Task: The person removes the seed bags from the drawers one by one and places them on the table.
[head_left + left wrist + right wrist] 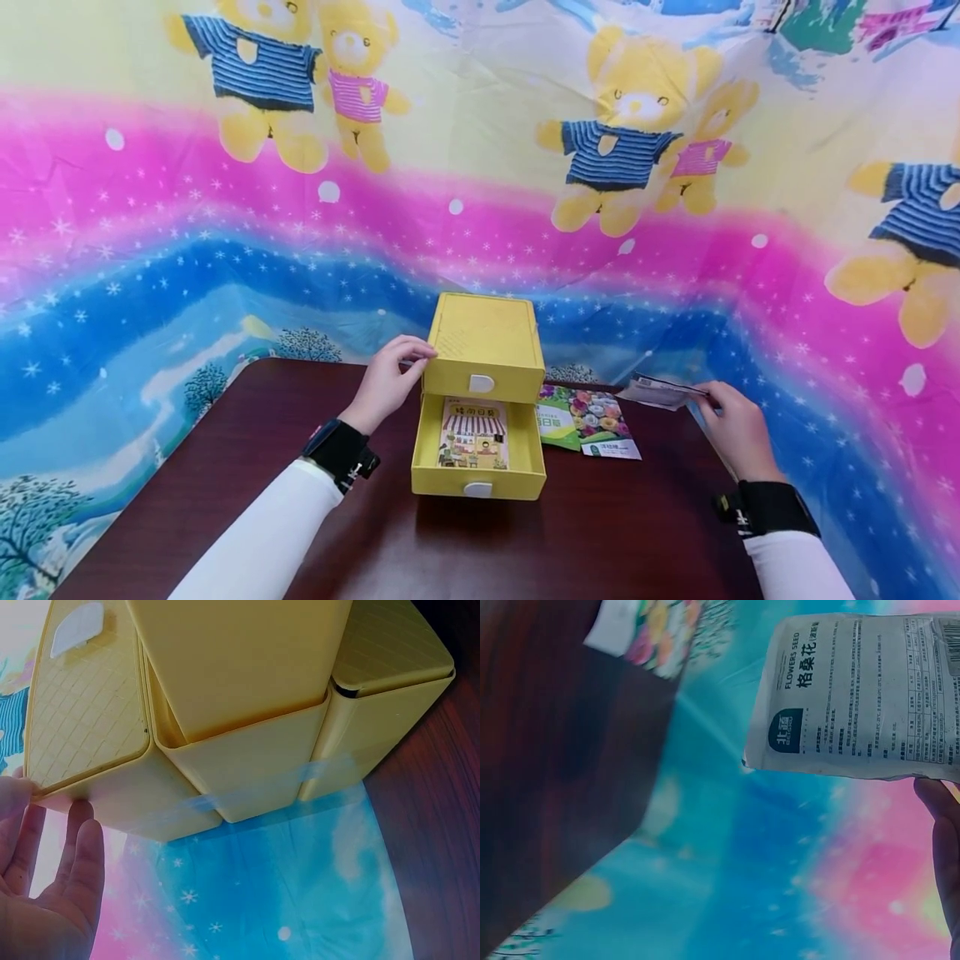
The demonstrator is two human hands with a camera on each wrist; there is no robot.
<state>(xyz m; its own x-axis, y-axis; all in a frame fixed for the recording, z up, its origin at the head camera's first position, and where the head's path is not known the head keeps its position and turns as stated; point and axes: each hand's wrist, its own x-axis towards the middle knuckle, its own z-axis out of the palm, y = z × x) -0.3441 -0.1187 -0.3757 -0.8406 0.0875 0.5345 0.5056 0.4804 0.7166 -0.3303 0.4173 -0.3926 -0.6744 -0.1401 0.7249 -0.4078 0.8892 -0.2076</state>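
Observation:
A yellow drawer box (487, 329) stands on the table, its middle drawer (425, 433) pulled out and the drawers above and below it closed. Inside the open drawer lies a seed packet with a striped-awning picture (472, 433). My left hand (390, 375) touches the box's upper left edge with its fingertips; in the left wrist view its fingers are fairly straight at the corner. Off to the right, my right hand (738, 425) pinches a flower seed packet (840, 697) by its edge. That packet's printed back shows in the right wrist view, raised above the table.
Beside the box on the right lie a green seed packet (557, 421) and a packet with colourful flowers (603, 425), partly overlapping. The dark wooden table (600, 533) meets a patterned cloth backdrop (480, 225) behind and at the sides.

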